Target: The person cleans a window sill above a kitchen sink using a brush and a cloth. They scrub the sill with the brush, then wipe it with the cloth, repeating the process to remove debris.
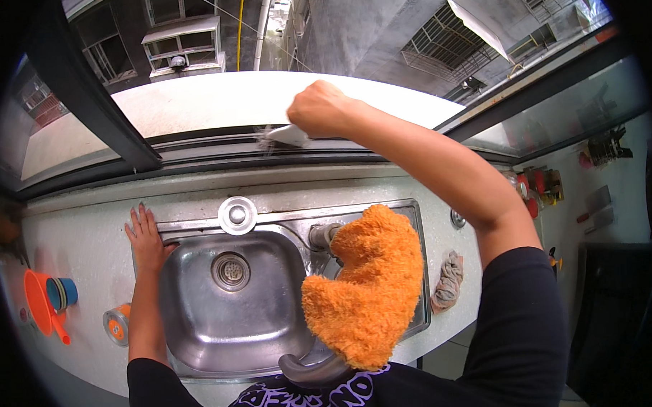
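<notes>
My right hand (pixel 320 109) is closed around the handle of a white brush (pixel 288 135), whose pale bristles meet the window's sliding track (pixel 211 145) and look blurred. Resting at the left rim of the stainless steel sink (pixel 233 314), my left hand (pixel 147 239) lies with fingers spread and holds nothing. A round metal sink strainer or lid (pixel 237 215) sits on the sink's back edge. An orange fluffy cloth (pixel 377 288) hangs over the faucet (pixel 310 371), to the right of the basin.
An orange-red dipper (pixel 38 299), blue cups (pixel 62 293) and a can (pixel 117 325) stand on the left counter. A crumpled grey rag (pixel 448 282) lies right of the sink. Jars (pixel 535 188) stand farther right. The dark window frame (pixel 93 88) borders the opening above the track.
</notes>
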The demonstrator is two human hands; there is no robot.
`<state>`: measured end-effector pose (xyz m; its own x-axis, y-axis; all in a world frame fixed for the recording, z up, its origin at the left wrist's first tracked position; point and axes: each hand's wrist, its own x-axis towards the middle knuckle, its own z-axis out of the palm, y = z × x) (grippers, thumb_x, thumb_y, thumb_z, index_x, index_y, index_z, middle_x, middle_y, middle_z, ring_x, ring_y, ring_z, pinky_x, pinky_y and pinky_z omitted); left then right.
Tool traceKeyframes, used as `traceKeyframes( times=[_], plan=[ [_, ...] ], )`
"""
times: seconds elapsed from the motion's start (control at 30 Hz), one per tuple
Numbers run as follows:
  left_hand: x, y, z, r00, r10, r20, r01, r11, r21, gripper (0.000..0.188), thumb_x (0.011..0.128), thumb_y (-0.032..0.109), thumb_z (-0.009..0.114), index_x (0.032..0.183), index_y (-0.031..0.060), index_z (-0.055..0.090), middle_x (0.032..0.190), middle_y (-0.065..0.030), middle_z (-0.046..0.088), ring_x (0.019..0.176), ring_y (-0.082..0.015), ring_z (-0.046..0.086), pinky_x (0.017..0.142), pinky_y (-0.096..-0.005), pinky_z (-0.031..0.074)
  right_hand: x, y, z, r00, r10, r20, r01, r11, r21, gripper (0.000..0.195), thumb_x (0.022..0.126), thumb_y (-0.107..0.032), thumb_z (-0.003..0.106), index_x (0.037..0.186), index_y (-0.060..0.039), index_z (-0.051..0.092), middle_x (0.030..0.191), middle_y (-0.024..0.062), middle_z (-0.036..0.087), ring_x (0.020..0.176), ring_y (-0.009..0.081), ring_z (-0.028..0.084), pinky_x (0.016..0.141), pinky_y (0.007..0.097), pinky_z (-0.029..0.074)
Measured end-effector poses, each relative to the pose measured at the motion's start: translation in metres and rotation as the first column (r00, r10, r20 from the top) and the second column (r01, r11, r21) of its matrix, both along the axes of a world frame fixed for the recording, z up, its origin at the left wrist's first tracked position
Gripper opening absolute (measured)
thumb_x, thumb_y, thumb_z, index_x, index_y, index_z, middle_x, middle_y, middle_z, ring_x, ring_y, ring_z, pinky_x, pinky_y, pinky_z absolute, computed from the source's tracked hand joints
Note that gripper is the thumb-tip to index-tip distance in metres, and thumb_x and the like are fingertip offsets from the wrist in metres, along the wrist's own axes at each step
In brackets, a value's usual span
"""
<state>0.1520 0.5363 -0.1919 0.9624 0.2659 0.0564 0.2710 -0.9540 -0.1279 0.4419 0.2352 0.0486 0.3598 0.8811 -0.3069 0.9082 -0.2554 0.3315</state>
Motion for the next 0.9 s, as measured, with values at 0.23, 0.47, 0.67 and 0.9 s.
traceKeyframes(
  times=[0.23, 0.47, 0.67, 0.9],
  plan=[
    [-0.001, 0.003, -0.005, 0.999, -0.002, -0.035, 0.004, 0.997, 0.074, 0.121, 0.050, 0.052, 0.078, 0.139, -0.0035, 0.019, 0.150, -0.0183, 0.013, 0.138, -0.0372, 0.013, 0.106, -0.0561, 0.020, 0.029, -0.005, -0.018, 0.898, -0.256, -0.358, 0.410, 0.782, 0.470, 0.030, 0.079, -0.022, 0.064, 0.109, -0.0202, 0.065, 0.084, 0.0032, 0.069, 0.076, 0.0200, 0.066, 0.068, 0.0337, 0.049],
    [0.002, 0.002, -0.009, 0.999, -0.041, 0.020, 0.039, 0.997, 0.073, 0.125, 0.047, 0.051, 0.080, 0.140, -0.0034, 0.015, 0.149, -0.0193, 0.013, 0.137, -0.0389, 0.013, 0.104, -0.0579, 0.021, 0.036, -0.195, -0.007, 0.946, -0.319, -0.063, 0.321, 0.887, 0.333, 0.022, 0.078, -0.015, 0.058, 0.098, -0.0173, 0.067, 0.072, 0.0067, 0.066, 0.068, 0.0268, 0.064, 0.059, 0.0372, 0.048],
    [-0.005, 0.004, -0.007, 0.998, -0.054, 0.027, 0.052, 0.997, 0.057, 0.123, 0.047, 0.050, 0.081, 0.139, -0.0034, 0.018, 0.149, -0.0199, 0.014, 0.137, -0.0399, 0.014, 0.104, -0.0596, 0.021, 0.030, -0.139, -0.012, 0.978, -0.208, 0.019, 0.201, 0.959, 0.198, 0.015, 0.077, -0.012, 0.062, 0.091, -0.0142, 0.066, 0.071, 0.0053, 0.066, 0.061, 0.0217, 0.063, 0.053, 0.0337, 0.047],
    [0.004, 0.001, -0.002, 0.999, -0.010, -0.041, 0.011, 0.999, 0.040, 0.117, 0.051, 0.054, 0.078, 0.137, -0.0046, 0.024, 0.148, -0.0203, 0.015, 0.137, -0.0391, 0.013, 0.105, -0.0590, 0.019, 0.015, -0.019, -0.042, 0.931, -0.183, -0.316, 0.329, 0.797, 0.506, 0.021, 0.080, -0.013, 0.060, 0.100, -0.0151, 0.065, 0.075, 0.0091, 0.067, 0.063, 0.0249, 0.063, 0.058, 0.0357, 0.049]
  ],
)
